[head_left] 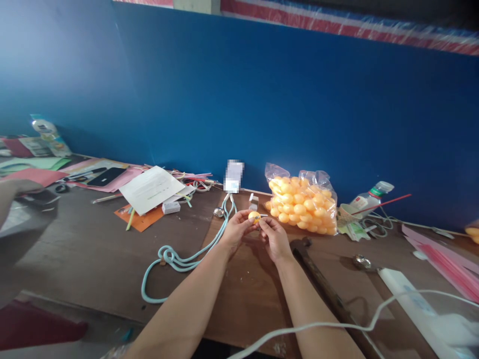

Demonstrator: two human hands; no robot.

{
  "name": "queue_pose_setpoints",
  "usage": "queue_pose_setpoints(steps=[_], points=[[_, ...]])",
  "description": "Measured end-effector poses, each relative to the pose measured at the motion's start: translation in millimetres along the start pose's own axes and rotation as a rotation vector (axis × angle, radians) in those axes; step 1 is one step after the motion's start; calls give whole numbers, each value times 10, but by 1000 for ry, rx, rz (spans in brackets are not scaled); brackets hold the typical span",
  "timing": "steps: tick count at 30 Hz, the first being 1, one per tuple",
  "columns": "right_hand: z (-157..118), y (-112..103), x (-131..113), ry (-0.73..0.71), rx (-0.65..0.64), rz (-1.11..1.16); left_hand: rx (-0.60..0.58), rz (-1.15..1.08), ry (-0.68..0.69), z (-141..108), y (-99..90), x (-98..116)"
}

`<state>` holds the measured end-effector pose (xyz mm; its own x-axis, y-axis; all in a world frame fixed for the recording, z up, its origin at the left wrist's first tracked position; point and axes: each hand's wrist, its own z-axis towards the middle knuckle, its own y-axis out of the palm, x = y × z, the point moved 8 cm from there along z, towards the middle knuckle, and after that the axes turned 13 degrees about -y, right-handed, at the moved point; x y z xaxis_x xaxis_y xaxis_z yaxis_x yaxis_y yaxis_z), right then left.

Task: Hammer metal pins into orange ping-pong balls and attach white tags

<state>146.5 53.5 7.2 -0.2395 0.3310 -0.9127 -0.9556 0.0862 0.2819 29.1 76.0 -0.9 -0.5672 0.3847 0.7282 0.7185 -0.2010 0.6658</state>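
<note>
The blue partition (262,94) filled the back of your view, its far ends cut off. Below it ran the brown table (247,299), its near edge partly hidden by your forearms. A blurred arm (11,192), apparently another person's, was cut off at the left edge. A hammer-like tool (318,279) lay to the right, its handle slanting toward you and passing behind your right forearm. The clear plastic bag (317,178) stood just beyond your hands, packed with orange balls; the inner ones were hidden. Right of the tool lay a white power strip (406,294), its near end blurred. A light-blue cord (190,264) looped at left, partly covered by your left forearm; the tag (234,175) at its far end was pixelated, unreadable.

Your left hand (238,232) was nearly closed, fingertips pinching one orange ball (253,216). Your right hand (275,242) was curled, thumb and fingertips close together at the ball's right side; could not tell what they gripped. The ball sat between both hands, above the table. Being round, it gave no readable long axis; a small dark spot (257,218) on it faced right and toward you. Fingers masked the remainder.
</note>
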Motion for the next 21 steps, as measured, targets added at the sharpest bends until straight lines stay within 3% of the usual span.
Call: queue_pose_setpoints(steps=[21], points=[[8,29,-69,-41,-5,-41,-29,-18,5,5,14,-8]])
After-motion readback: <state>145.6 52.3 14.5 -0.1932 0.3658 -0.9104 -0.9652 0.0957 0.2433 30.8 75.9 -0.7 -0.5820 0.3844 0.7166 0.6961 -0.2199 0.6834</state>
